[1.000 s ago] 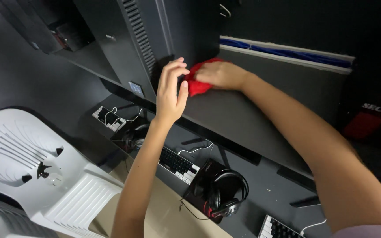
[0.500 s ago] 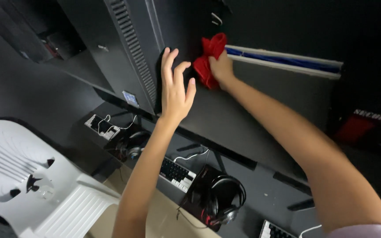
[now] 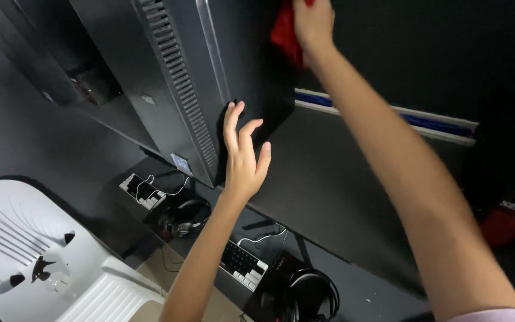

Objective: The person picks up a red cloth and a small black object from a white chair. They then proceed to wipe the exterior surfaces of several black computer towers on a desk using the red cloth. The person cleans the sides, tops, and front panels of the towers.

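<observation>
White chair (image 3: 37,250) at lower left, nearest. Beyond it, 2 keyboards (image 3: 242,265) and 2 headsets (image 3: 308,295) on dark desk (image 3: 150,229). Left hand (image 3: 242,158) open, fingers spread, palm against edge of big black monitor back (image 3: 210,77). Right hand (image 3: 312,24) farthest, at top edge of view, fingers closed on red cloth (image 3: 284,36) pressed to monitor back.

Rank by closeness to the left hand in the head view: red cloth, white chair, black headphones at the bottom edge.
From the left hand:
1. Red cloth, above, under the right hand.
2. Black headphones, below, slightly right.
3. White chair, far lower left.
</observation>
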